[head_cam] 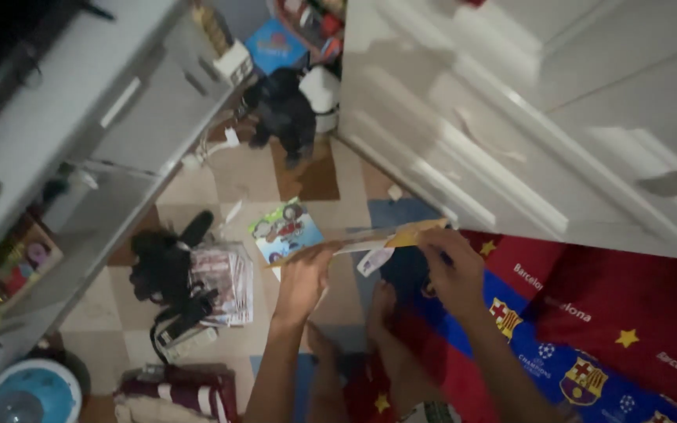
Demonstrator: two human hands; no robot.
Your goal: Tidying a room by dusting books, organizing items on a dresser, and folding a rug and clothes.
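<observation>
My left hand [301, 280] and my right hand [452, 266] hold a flat yellowish card or envelope [385, 236] between them, seen nearly edge-on. The left hand grips its left end, the right hand its right end. A small white tag [373, 261] hangs under the card's middle. My feet [381, 313] rest on the floor below it. A colourful picture booklet [285, 231] lies on the tiled floor just behind the left hand.
A white wardrobe [526, 117] stands at right, a grey cabinet [119, 102] at left. A red-and-blue bedsheet with crests [589, 345] covers the lower right. Black cables and a packet stack [190, 282], a dark bag [282, 110] and a blue fan [33, 392] lie about.
</observation>
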